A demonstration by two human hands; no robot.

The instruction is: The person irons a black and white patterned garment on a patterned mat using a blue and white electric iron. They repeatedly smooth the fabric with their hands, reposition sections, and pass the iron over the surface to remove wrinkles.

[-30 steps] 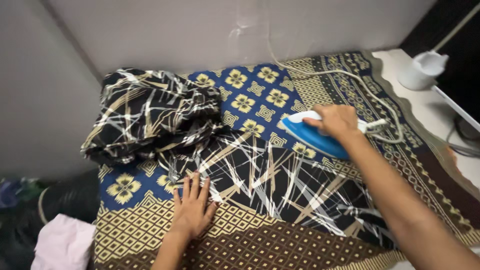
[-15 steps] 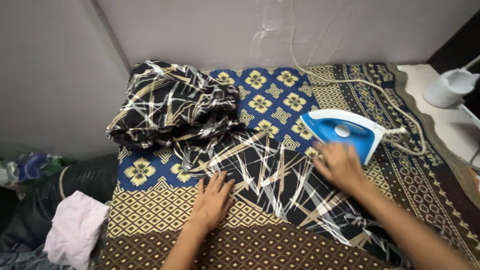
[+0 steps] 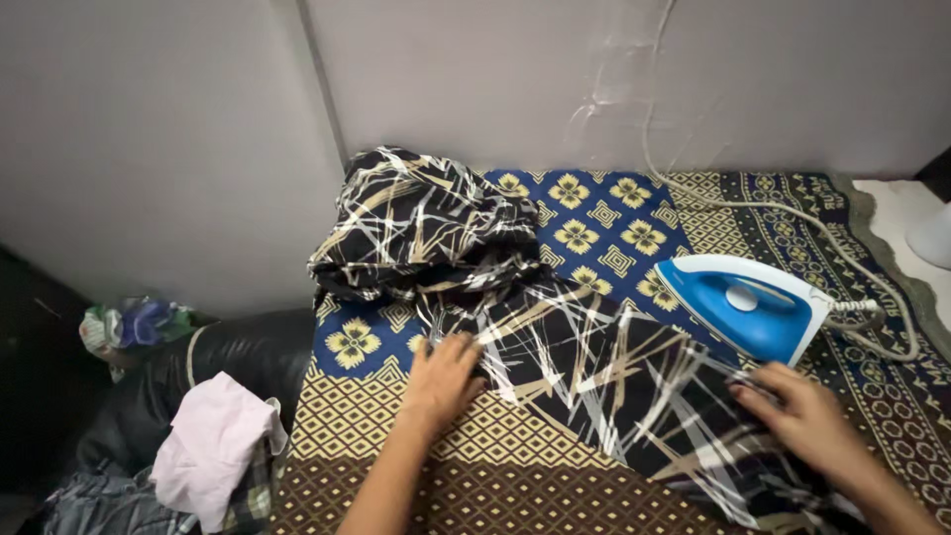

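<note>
A black garment with white and tan streaks (image 3: pixel 594 367) lies spread over a patterned blue, tan and brown cloth (image 3: pixel 376 436); its far part is bunched in a heap (image 3: pixel 416 223). My left hand (image 3: pixel 443 372) rests on the garment's near left edge, fingers curled at the fabric. My right hand (image 3: pixel 807 421) presses on the garment's right part, fingers together. A blue and white iron (image 3: pixel 748 305) sits on the cloth just beyond my right hand, untouched, its pale cord (image 3: pixel 792 223) trailing up to the wall.
A grey wall (image 3: pixel 495 79) backs the surface. To the left, a dark padded seat (image 3: pixel 228 357) holds a pink cloth (image 3: pixel 213 446) and other crumpled clothes (image 3: pixel 134 322). A white object (image 3: pixel 936 233) stands at the far right edge.
My right hand let go of the iron, which now stands alone, and moved down onto the garment. My left hand slid up and curled at the garment's edge. The view shifted left.
</note>
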